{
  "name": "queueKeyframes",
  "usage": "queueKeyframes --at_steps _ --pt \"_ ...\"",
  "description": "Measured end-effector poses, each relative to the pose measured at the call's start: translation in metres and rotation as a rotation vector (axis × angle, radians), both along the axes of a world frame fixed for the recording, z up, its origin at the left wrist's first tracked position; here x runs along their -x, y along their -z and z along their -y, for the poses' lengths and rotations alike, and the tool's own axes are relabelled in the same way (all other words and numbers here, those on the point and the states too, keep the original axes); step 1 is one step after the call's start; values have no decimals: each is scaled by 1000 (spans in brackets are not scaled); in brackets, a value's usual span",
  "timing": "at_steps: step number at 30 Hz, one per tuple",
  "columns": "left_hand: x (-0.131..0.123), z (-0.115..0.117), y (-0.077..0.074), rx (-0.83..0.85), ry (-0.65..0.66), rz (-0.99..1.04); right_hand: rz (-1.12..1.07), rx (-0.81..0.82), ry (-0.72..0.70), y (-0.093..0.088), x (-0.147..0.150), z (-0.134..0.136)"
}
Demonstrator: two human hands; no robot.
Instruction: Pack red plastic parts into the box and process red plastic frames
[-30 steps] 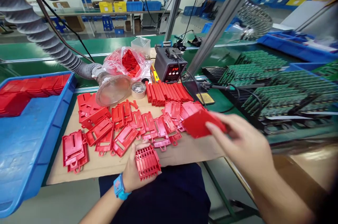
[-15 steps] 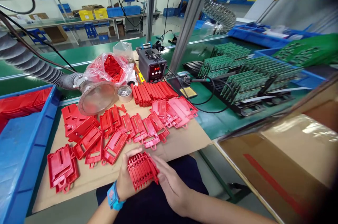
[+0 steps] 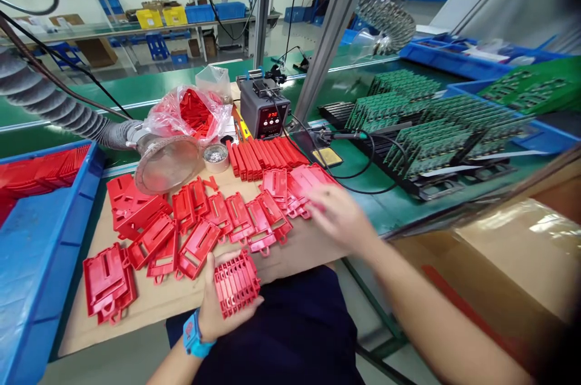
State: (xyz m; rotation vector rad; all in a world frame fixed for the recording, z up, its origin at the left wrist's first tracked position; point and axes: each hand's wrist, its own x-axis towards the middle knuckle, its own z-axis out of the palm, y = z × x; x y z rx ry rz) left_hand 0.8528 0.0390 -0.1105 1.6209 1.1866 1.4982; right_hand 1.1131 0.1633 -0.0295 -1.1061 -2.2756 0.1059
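A stack of red plastic housings (image 3: 236,283) rests in my left hand (image 3: 218,312), its fingers wrapped round the far side. My right hand (image 3: 338,215) is over the right end of the red parts on the cardboard. Its fingertips are smeared by motion and touch or hover at a red housing (image 3: 297,194); whether they grip it I cannot tell. Several more red housings (image 3: 197,249) lie spread across the cardboard sheet (image 3: 308,258). Behind them stands a row of narrow red pieces (image 3: 265,158).
A blue tray (image 3: 49,240) of red parts stands at the left. Past the cardboard are a fume hose nozzle (image 3: 167,164), a bag of red parts (image 3: 193,115), a round tin (image 3: 215,158) and a soldering station (image 3: 263,109). Green circuit boards (image 3: 422,131) stand in racks at the right.
My right hand has left the stack and reached forward and right to the housings on the cardboard. My left hand keeps the stack, now turned slightly.
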Motion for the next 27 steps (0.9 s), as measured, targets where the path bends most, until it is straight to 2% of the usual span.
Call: queueKeyframes --at_steps 1,2,4,8,11,15,20,27 --pt "0 1 0 1 -30 -6 140 54 98 -9 -11 -22" --pt "1 2 0 1 -58 -11 286 150 125 -17 -19 -41" --pt "1 3 3 6 -98 -12 517 337 98 -28 -26 -72" --pt "2 5 10 23 -148 -29 762 568 55 -31 -14 -98" --pt "1 5 12 21 -151 -6 759 645 43 -25 -4 -102" --pt "0 2 9 -11 -101 24 711 631 73 -22 -1 -103" --pt "-1 1 9 -20 -91 37 602 618 130 -23 -7 -107" --pt "-1 1 14 -9 -115 21 445 722 138 -24 -20 -116"
